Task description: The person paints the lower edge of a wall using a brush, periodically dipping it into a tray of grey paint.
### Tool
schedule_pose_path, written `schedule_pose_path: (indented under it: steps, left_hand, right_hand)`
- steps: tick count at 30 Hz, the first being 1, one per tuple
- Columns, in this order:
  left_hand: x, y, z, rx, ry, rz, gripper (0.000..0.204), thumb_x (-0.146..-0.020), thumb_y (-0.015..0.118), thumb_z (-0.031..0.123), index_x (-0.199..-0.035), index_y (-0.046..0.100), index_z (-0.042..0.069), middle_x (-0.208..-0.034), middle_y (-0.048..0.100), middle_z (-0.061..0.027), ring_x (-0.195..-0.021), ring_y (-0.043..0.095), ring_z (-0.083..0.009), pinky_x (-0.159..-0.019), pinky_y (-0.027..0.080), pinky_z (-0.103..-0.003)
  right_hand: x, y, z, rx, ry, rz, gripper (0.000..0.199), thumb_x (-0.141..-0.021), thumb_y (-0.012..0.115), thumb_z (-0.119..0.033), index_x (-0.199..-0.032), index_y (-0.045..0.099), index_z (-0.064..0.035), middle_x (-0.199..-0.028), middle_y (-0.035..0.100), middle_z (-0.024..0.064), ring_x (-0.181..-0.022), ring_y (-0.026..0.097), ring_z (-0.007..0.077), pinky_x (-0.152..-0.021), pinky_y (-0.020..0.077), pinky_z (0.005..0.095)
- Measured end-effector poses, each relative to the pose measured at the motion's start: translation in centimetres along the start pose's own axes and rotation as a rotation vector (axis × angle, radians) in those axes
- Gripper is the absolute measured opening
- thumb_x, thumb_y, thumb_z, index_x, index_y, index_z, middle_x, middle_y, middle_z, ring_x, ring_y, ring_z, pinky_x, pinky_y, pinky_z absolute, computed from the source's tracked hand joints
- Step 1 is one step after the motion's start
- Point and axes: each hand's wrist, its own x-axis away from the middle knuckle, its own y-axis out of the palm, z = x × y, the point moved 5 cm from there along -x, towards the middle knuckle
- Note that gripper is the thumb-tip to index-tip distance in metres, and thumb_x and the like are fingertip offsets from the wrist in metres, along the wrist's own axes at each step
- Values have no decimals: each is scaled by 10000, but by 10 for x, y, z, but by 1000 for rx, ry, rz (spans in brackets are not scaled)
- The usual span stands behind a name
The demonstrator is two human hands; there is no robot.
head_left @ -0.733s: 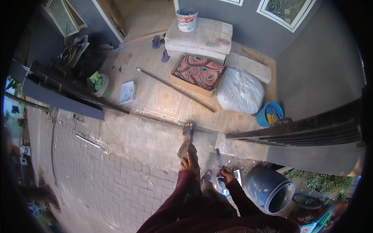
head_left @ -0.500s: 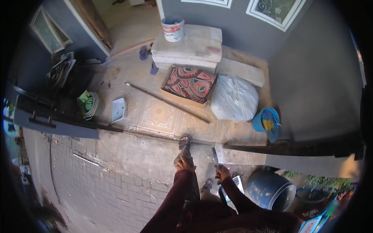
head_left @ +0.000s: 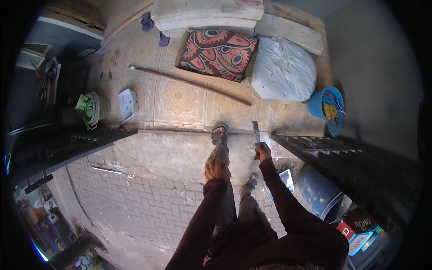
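My left hand (head_left: pixel 217 168) rests on my raised left leg, just behind the sandalled foot (head_left: pixel 219 131) on the step. Its fingers lie over the leg and appear to hold nothing. My right hand (head_left: pixel 263 152) is wrapped round a narrow grey tool with a flat, blade-like end (head_left: pixel 256 128). That end points away from me, toward the tiled porch edge; its exact kind cannot be made out. My right foot (head_left: pixel 252 180) stands lower, on the paving.
Ahead lie a long brown pole (head_left: pixel 193 85), a box with a red patterned cover (head_left: pixel 218 54), a stuffed white sack (head_left: pixel 284 69) and a blue bucket (head_left: pixel 325 105). A white tray (head_left: pixel 128 105) lies left. Dark gates (head_left: pixel 310 144) flank the step; a blue barrel (head_left: pixel 317 189) stands right.
My view has tilted down and moved forward, so the porch things sit higher and nearer. My left hand stays on the leg; my right hand keeps the grey tool.
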Motion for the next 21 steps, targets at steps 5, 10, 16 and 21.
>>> schedule_pose_path:
  steps: [5,10,16,21]
  left_hand:
    - [-29,-12,7,-28,-19,-28,496,-732,664,270,-1175,522,97,-1187,533,-104,-1120,495,-321,-908,448,-445]
    - [-48,-15,15,-15,-8,-64,467,-730,656,288,-1150,558,109,-1173,549,-88,-1120,500,-313,-900,456,-447]
    - [-44,-12,9,-20,20,-26,452,-733,657,299,-1135,578,109,-1167,555,-89,-1107,510,-312,-893,456,-463]
    - [-25,-2,1,48,-24,-61,464,-743,651,257,-1171,539,117,-1239,499,-136,-1190,432,-359,-962,394,-482]
  right_hand:
    - [-21,22,5,201,56,55,264,-832,644,-267,-856,546,-24,-604,487,20,-394,451,108,-355,429,290]
    - [-16,27,19,156,193,65,264,-835,640,-262,-847,539,-19,-592,488,28,-389,449,114,-348,424,292]
    - [-1,30,25,127,249,32,250,-838,642,-267,-827,533,-41,-560,469,16,-388,444,114,-350,412,291]
    - [19,18,31,146,246,35,261,-835,647,-282,-820,535,-47,-557,467,15,-391,440,115,-359,397,286]
